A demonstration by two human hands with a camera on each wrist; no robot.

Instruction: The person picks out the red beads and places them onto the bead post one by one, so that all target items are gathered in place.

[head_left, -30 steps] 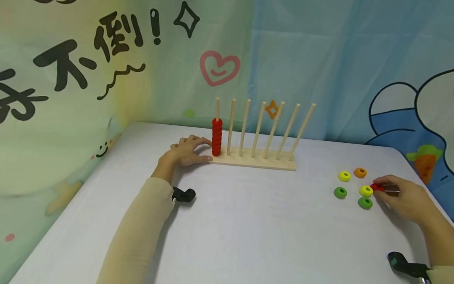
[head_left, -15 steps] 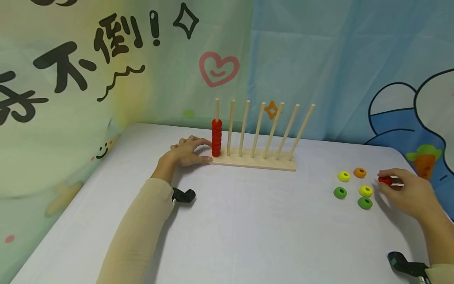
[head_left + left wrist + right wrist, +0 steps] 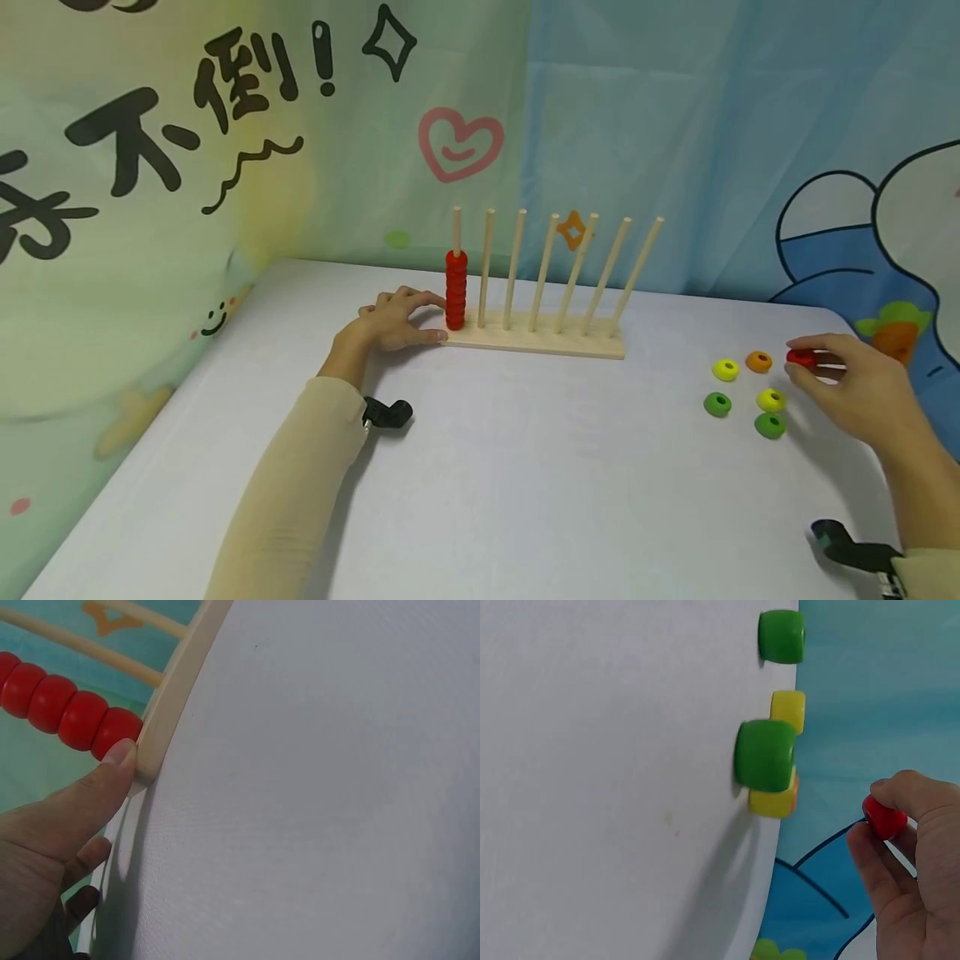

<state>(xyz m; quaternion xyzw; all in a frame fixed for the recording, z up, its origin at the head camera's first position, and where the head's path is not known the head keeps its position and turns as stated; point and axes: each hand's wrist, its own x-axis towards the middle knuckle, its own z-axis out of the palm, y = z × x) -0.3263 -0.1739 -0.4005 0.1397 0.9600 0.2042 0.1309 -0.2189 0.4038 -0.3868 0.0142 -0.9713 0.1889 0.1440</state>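
A wooden peg rack (image 3: 540,340) has several upright pegs on a flat base. Red beads (image 3: 456,292) are stacked on its leftmost peg. My left hand (image 3: 393,321) holds the base's left end, thumb at the front corner and index finger toward the back. In the left wrist view, the thumb (image 3: 105,780) lies against the base end beside the lowest red bead (image 3: 118,731). At the right, my right hand (image 3: 862,383) pinches a red bead (image 3: 799,358) between thumb and fingers, above the table. The right wrist view also shows this red bead (image 3: 885,817) at the fingertips.
Loose beads lie left of my right hand: two yellow, one an upper yellow bead (image 3: 725,370), two green, one a left green bead (image 3: 717,405), and an orange bead (image 3: 759,362). A printed cloth (image 3: 637,125) hangs behind the white table (image 3: 525,467).
My right hand has lifted the red bead away from beside the yellow bead and carried it slightly up and back. The left hand stays at the rack's end.
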